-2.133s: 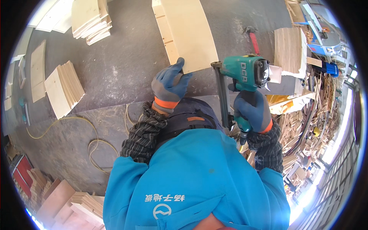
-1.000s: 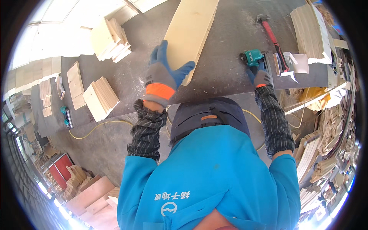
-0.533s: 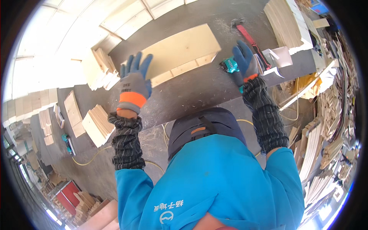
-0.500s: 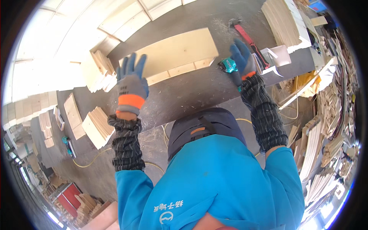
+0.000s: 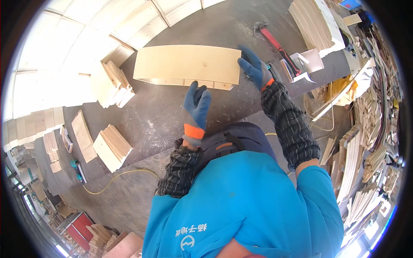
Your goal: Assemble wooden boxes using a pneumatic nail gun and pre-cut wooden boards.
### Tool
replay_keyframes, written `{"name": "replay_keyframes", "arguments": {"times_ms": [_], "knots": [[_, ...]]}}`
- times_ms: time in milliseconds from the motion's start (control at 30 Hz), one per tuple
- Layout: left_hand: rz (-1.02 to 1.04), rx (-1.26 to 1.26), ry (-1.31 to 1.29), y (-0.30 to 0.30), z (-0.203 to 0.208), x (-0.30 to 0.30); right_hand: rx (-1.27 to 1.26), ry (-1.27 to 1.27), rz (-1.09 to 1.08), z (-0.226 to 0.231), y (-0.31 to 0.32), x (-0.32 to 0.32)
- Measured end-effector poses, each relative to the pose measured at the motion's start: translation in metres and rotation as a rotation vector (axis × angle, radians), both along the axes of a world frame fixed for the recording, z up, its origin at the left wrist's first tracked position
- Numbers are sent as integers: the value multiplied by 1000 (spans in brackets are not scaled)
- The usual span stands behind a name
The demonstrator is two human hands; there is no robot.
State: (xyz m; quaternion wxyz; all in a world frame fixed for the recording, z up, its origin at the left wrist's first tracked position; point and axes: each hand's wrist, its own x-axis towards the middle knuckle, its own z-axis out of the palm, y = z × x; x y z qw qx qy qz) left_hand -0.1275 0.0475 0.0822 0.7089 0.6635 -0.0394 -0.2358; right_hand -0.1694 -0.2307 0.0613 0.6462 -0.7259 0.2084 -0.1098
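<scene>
A long, pale wooden box-like piece (image 5: 187,63) lies across the dark work surface in front of me, its broad panel up and short slats showing along the near side. My left hand (image 5: 197,105), in a blue and grey glove with an orange cuff, is at its near edge, fingertips at the slats and a gap between the fingers. At the right end, my right hand (image 5: 254,70) is in a matching glove, fingers apart and against or very near the corner. A teal power tool (image 5: 270,67) is mostly hidden behind the right hand.
A red-handled hammer (image 5: 275,41) lies beyond my right hand, beside an open white carton (image 5: 313,62). Thin boards are stacked at the far right (image 5: 312,26) and left (image 5: 112,146). A yellow hose (image 5: 124,173) runs near another teal tool (image 5: 78,170).
The wooden piece has turned clockwise, its right end coming nearer. My left hand has moved right and nearer, to its near edge; my right hand has moved left from the teal tool to its end.
</scene>
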Motion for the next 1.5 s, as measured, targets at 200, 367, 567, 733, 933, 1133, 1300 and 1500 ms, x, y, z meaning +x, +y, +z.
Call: {"name": "replay_keyframes", "arguments": {"times_ms": [200, 367, 567, 733, 933, 1133, 1300, 1500], "knots": [[14, 50, -21, -11, -14, 10, 21, 12, 125, -15, 25, -24], [13, -43, -83, 33, -23, 48, 12, 76, 116, -3, 85, -51], [-3, 122, -273, 72, 2, 36, -160, -56, 165, 8, 113, -33], [-39, 307, -345, 91, -8, 31, -159, 4, 209, 12, 129, -32], [14, 149, -408, 76, -21, 32, -122, 26, 121, 8, 119, -26], [-66, 219, -324, 72, -22, 33, -389, -61, 181, 22, 102, -26], [-98, 322, -645, 72, -28, 35, -668, -187, 195, 24, 103, -23], [187, 141, -271, 58, -28, 9, -885, -189, 234, 33, 106, -22]]}}
